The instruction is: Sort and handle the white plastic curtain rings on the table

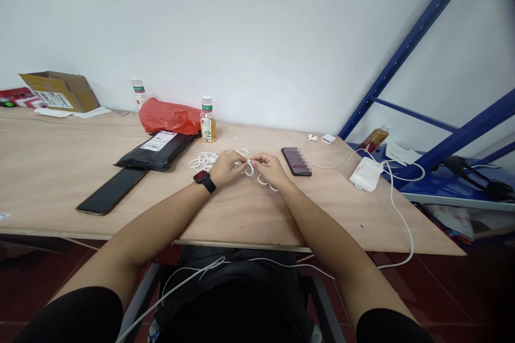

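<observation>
Above the middle of the table, my left hand (pixel 226 169) and my right hand (pixel 269 168) meet, fingertips pinched together. Between them is a thin white ring (pixel 251 171), gripped from both sides; its exact kind is too small to make out. A loose pile of similar white rings (pixel 197 163) lies behind and left of my left hand, which partly hides it. One more white ring (pixel 243 151) rests just beyond my fingers. Beside my right wrist, a couple of white rings (pixel 262 180) lie on the wood, partly covered by the hand.
On the wooden table (pixel 241 220), a black parcel (pixel 156 151), red plastic bag (pixel 169 117), drink bottle (pixel 207 120) and large phone (pixel 112 191) are to the left. Rightward lie a smaller phone (pixel 296 162), a white charger (pixel 365 173) with cables, and a blue metal frame (pixel 406 48).
</observation>
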A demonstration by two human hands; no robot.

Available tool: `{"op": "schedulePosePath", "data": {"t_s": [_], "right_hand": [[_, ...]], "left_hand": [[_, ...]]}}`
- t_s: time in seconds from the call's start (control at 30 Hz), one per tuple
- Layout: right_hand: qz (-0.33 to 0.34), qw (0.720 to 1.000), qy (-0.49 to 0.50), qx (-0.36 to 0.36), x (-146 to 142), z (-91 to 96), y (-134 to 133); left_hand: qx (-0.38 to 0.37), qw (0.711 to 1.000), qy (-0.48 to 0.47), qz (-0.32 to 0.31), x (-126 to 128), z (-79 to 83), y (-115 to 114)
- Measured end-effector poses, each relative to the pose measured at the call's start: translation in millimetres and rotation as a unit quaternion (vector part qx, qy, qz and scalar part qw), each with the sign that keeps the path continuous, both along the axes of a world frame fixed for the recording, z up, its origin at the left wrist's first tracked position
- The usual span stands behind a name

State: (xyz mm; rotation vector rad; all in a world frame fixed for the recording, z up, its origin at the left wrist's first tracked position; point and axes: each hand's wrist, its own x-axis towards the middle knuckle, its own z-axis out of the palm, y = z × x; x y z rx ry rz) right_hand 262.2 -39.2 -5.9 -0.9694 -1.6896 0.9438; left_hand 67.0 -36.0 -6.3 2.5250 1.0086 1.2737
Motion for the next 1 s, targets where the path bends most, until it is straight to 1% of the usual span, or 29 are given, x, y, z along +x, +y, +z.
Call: {"op": "schedulePosePath", "data": {"t_s": [0.17, 0.27, 0.47, 0.53, 0.6, 0.67, 0.77, 0.9, 0.97, 1.0], "right_hand": [[-0.001, 1.0, -0.013, 0.003, -0.6, 0.8, -2.0], [0.013, 1.0, -0.014, -0.01, -0.3, 1.6, -2.3], [0.047, 0.999, -0.023, -0.013, 1.9, 3.2, -2.1], [0.05, 0.998, -0.027, -0.01, 2.6, 4.2, -1.7], [0.046, 0.998, -0.037, 0.001, 4.1, 5.6, -0.3], [0.031, 0.997, -0.07, 0.026, 7.8, 6.8, 2.8], [0.001, 0.984, -0.165, 0.07, 19.6, 6.2, 10.9], [-0.006, 0.964, -0.26, 0.051, 43.1, 0.2, 23.7], [-0.016, 0.956, -0.293, 0.026, 53.5, -2.6, 28.1], [-0.009, 0.95, -0.312, 0.013, 57.3, -3.6, 29.6]], "left_hand": [[0.014, 1.0, -0.002, -0.003, 1.4, 1.6, -1.8], [0.02, 1.0, -0.011, -0.007, 2.3, 1.8, -1.4], [0.029, 0.998, 0.011, -0.05, 2.0, 5.1, -1.8], [0.028, 0.998, 0.023, -0.051, 1.7, 6.3, -2.4], [0.023, 0.999, 0.034, -0.032, 1.2, 6.7, -2.8], [0.018, 0.999, 0.047, 0.009, 0.4, 6.7, -2.8], [0.016, 0.993, 0.083, 0.083, -2.5, 5.9, -1.7], [0.024, 0.975, 0.138, 0.17, -9.4, 2.0, 3.2], [0.029, 0.97, 0.141, 0.197, -12.8, -1.5, 6.5], [0.033, 0.969, 0.136, 0.203, -14.0, -3.3, 7.9]]}}
